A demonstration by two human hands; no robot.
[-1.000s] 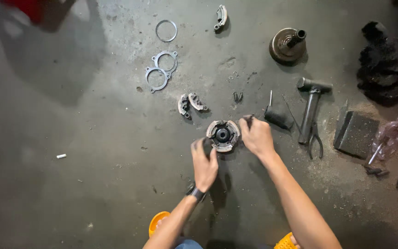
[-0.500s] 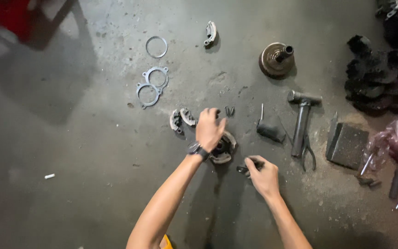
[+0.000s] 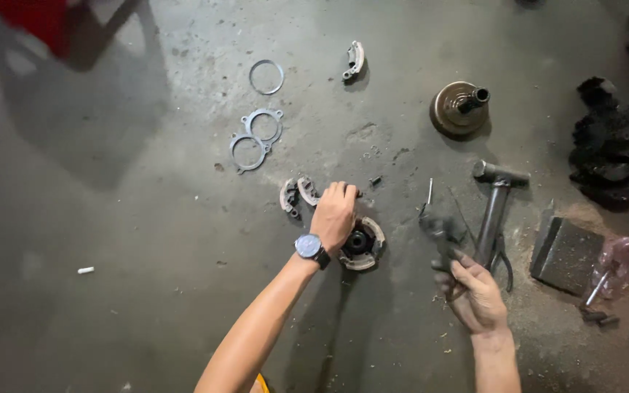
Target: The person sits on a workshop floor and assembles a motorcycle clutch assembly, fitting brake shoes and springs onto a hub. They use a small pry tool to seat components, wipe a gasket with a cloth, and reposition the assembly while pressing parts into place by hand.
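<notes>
My left hand (image 3: 335, 212), with a watch on its wrist, lies over the upper left edge of a round metal clutch assembly (image 3: 364, 246) on the concrete floor. Its fingers are curled down just beyond the assembly, beside two curved clutch shoes (image 3: 296, 195). What the fingertips touch is hidden. My right hand (image 3: 476, 297) is lower right, its fingers closed around a blurred dark tool (image 3: 442, 231) that points up and left. A hammer (image 3: 493, 211) lies just right of that tool.
Flat metal rings and gaskets (image 3: 256, 138) lie at upper left, and a lone clutch shoe (image 3: 353, 60) lies farther up. A bell-shaped drum with a shaft (image 3: 461, 108) stands upper right. Dark parts (image 3: 613, 149), a dark block (image 3: 566, 255) and pliers (image 3: 505, 263) crowd the right side.
My left hand has pulled back from the small bits above the assembly and curled its fingers. My right hand has moved right toward the hammer with the dark tool.
</notes>
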